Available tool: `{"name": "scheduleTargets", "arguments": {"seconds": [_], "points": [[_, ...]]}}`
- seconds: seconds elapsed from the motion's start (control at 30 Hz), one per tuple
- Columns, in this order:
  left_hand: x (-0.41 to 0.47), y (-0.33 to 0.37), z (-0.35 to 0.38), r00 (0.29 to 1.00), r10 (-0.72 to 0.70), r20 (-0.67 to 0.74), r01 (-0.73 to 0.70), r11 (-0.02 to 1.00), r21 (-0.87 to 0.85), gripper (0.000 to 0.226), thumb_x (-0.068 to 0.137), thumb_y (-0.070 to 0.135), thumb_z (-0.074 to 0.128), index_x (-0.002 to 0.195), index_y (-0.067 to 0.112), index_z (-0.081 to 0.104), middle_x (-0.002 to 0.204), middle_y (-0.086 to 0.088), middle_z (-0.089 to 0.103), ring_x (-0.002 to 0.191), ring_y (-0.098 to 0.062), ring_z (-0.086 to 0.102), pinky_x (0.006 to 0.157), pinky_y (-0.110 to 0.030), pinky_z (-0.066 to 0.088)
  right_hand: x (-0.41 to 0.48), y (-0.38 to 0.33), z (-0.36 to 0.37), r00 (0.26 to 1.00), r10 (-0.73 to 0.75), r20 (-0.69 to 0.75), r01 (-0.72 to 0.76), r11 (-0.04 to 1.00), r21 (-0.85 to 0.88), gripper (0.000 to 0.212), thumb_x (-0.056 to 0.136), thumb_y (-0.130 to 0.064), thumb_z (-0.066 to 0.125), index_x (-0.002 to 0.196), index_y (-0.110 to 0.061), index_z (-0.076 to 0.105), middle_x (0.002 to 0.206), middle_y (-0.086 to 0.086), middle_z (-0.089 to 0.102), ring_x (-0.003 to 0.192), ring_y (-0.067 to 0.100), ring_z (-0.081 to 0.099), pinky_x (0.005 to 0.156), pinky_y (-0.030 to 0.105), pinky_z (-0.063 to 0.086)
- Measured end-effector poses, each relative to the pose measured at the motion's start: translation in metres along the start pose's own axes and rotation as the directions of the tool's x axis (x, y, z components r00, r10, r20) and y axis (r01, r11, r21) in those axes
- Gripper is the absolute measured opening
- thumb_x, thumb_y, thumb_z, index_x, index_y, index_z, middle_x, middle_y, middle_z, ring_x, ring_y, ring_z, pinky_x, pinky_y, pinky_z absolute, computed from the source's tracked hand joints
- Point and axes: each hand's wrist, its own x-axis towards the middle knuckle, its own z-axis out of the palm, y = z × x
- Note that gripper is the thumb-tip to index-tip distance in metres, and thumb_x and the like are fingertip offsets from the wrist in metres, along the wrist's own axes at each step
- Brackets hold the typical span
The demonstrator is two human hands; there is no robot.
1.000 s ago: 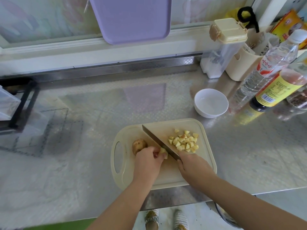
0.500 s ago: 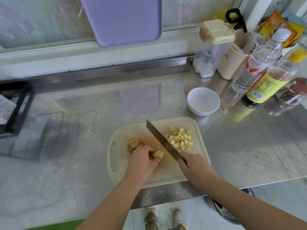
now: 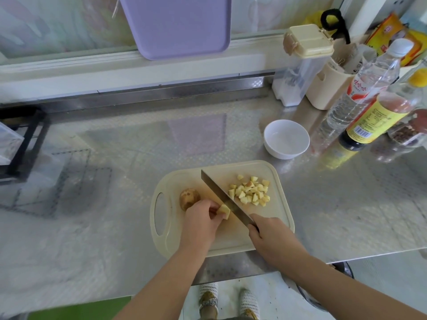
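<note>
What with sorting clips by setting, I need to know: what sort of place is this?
Most likely a home kitchen: a steel counter, a knife and diced pieces on a board, and sauce bottles beside a bowl at the back.

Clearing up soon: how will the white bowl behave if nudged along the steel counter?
The white bowl looks rigid and empty, so probably light. It sits low and wide, so it should slide on the steel counter rather than tip.

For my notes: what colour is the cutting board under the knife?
The cutting board is plain cream, with no pattern; the head view shows it best.
</note>
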Motion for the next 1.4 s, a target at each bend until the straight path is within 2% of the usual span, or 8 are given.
{"name": "scheduleTargets", "arguments": {"seconds": [0.2, 0.43, 0.53, 0.63, 0.8, 0.97, 1.2, 1.4], "points": [[-0.001, 0.0, -0.001, 1.0, 0.01, -0.02, -0.01, 1.0, -0.017, 0.007, 0.082, 0.025, 0.077, 0.086, 0.023, 0.071, 0.082, 0.011, 0.067, 0.077, -0.003, 0.061, 0.07, -0.015, 0.046, 0.011, -0.003, 0.002, 1.0, 0.005, 0.023, -0.004, 0.999, -0.033, 0.023, 0.104, -0.031, 0.036, 0.09, -0.022, 0.051, 0.076, -0.001, 0.056, 0.07, 0.018, 0.057, 0.067, 0.036, 0.051], [0.0, -0.004, 0.001, 1.0, 0.027, -0.012, -0.027, 0.999, -0.034, 0.01, 0.083, 0.025, 0.076, 0.089, 0.019, 0.071, 0.085, 0.009, 0.066, 0.078, -0.004, 0.061, 0.072, -0.022, 0.049, 0.022, -0.012, 0.005, 0.999, 0.026, 0.028, -0.023, 0.993, -0.116, 0.026, 0.105, -0.033, 0.035, 0.106, -0.019, 0.057, 0.091, 0.002, 0.062, 0.083, 0.021, 0.063, 0.077, 0.04, 0.057], [-0.001, -0.005, 0.002, 0.999, 0.044, -0.009, -0.044, 0.999, -0.018, 0.01, 0.084, 0.023, 0.075, 0.092, 0.02, 0.07, 0.087, 0.009, 0.066, 0.079, -0.003, 0.06, 0.074, -0.021, 0.05, 0.027, -0.018, 0.006, 0.999, 0.038, -0.018, -0.039, 0.999, -0.023, 0.022, 0.104, -0.031, 0.038, 0.103, -0.02, 0.057, 0.092, 0.001, 0.062, 0.084, 0.019, 0.062, 0.079, 0.039, 0.056], [-0.002, -0.006, 0.004, 0.998, 0.058, -0.017, -0.058, 0.998, -0.002, 0.017, 0.082, 0.021, 0.077, 0.096, 0.023, 0.067, 0.088, 0.011, 0.063, 0.078, -0.001, 0.058, 0.071, -0.014, 0.047, 0.027, -0.015, 0.003, 0.995, 0.069, -0.071, -0.063, 0.994, 0.085, 0.021, 0.103, -0.03, 0.041, 0.098, -0.019, 0.058, 0.088, -0.001, 0.062, 0.079, 0.015, 0.06, 0.077, 0.039, 0.055], [-0.006, -0.005, 0.009, 0.997, 0.058, -0.06, -0.059, 0.998, -0.02, 0.028, 0.074, 0.032, 0.083, 0.093, 0.031, 0.061, 0.089, 0.014, 0.056, 0.075, -0.001, 0.058, 0.069, -0.018, 0.051, 0.018, -0.001, -0.011, 0.999, 0.012, -0.03, -0.01, 0.998, 0.062, 0.023, 0.103, -0.029, 0.041, 0.095, -0.017, 0.059, 0.082, 0.001, 0.062, 0.074, 0.018, 0.059, 0.071, 0.039, 0.052], [-0.003, -0.005, 0.01, 0.99, 0.108, -0.089, -0.107, 0.994, 0.016, 0.021, 0.078, 0.029, 0.08, 0.094, 0.026, 0.066, 0.089, 0.016, 0.054, 0.076, 0.0, 0.057, 0.072, -0.02, 0.053, 0.012, 0.0, -0.016, 0.998, -0.064, 0.016, 0.064, 0.998, -0.009, 0.024, 0.103, -0.031, 0.039, 0.11, -0.018, 0.058, 0.088, 0.004, 0.064, 0.079, 0.022, 0.061, 0.075, 0.044, 0.054], [-0.004, -0.009, 0.007, 0.984, 0.156, -0.09, -0.156, 0.988, 0.002, 0.016, 0.08, 0.025, 0.079, 0.091, 0.023, 0.068, 0.087, 0.014, 0.059, 0.079, -0.002, 0.059, 0.075, -0.027, 0.054, 0.012, 0.0, -0.012, 0.999, -0.047, 0.027, 0.047, 0.999, -0.004, 0.025, 0.104, -0.03, 0.039, 0.099, -0.017, 0.059, 0.082, 0.003, 0.063, 0.074, 0.021, 0.061, 0.075, 0.045, 0.055], [-0.005, -0.01, 0.007, 0.975, 0.203, -0.092, -0.197, 0.978, 0.066, 0.014, 0.082, 0.027, 0.077, 0.091, 0.022, 0.068, 0.089, 0.015, 0.059, 0.076, -0.004, 0.059, 0.073, -0.026, 0.054, 0.013, -0.002, -0.011, 0.998, -0.044, 0.041, 0.045, 0.999, -0.02, 0.026, 0.104, -0.03, 0.038, 0.099, -0.017, 0.06, 0.084, 0.004, 0.063, 0.076, 0.021, 0.062, 0.077, 0.044, 0.056]]}}
